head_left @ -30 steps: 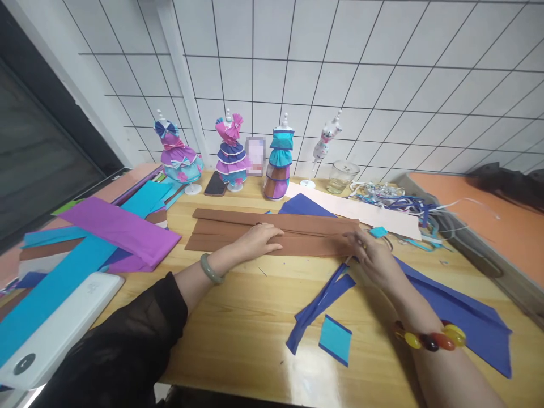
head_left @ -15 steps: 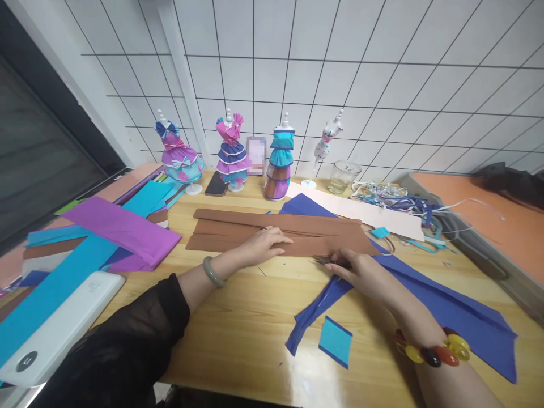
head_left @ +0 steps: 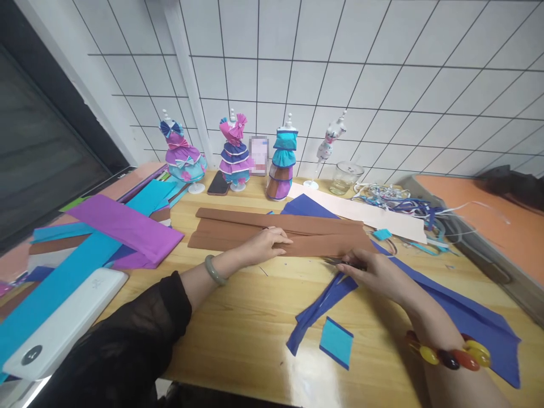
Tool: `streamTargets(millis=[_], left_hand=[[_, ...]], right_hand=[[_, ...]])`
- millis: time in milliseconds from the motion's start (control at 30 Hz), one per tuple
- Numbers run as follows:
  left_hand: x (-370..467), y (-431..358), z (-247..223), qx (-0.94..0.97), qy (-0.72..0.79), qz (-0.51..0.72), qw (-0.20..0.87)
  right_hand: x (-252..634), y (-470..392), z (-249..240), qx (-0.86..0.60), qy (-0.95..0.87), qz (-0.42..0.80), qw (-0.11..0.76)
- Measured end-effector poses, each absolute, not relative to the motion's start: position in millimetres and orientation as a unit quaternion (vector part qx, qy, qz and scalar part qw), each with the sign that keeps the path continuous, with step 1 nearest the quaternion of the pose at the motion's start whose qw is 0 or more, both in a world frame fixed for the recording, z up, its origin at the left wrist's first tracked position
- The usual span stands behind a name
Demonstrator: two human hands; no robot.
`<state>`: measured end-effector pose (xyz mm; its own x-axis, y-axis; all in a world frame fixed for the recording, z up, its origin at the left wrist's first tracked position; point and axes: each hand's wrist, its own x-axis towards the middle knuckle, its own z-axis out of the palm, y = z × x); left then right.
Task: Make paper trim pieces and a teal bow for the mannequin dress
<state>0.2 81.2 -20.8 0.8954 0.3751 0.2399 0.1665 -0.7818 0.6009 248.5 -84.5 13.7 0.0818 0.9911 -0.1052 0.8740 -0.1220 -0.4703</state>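
Observation:
A long brown strip of fabric (head_left: 314,225), with folds along it, lies across the middle of the wooden table. My left hand (head_left: 270,243) rests on its near edge with fingers stretched out and thumb apart, a jade-like bangle on the wrist. At the strip's near right corner, my right hand (head_left: 368,267) is closed around dark scissors (head_left: 349,263), whose tips point left just below the fabric edge. Below that hand lie narrow blue fabric strips (head_left: 318,309) and a turquoise piece with blue edges (head_left: 337,343). A larger blue fabric piece (head_left: 467,317) extends under my right forearm.
Several small dress forms (head_left: 283,161) stand along the tiled wall, beside a glass (head_left: 346,177) and a phone (head_left: 218,183). Purple fabric (head_left: 131,229) and a white device (head_left: 68,323) lie left. Tangled ribbons (head_left: 382,195) sit back right, near an orange surface (head_left: 480,212).
My right hand has slid a little to the right along the fabric edge with the scissors. My left hand stays in place on the brown strip. The view has shifted slightly.

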Motion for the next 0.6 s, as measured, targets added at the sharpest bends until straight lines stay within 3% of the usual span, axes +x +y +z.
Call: streamTargets(millis=[600], left_hand=[[0.6, 82.1, -24.0, 0.927, 0.124, 0.197, 0.295]], right_hand=[[245.5, -80.2, 10.7, -0.688, -0.693, 0.164, 0.14]])
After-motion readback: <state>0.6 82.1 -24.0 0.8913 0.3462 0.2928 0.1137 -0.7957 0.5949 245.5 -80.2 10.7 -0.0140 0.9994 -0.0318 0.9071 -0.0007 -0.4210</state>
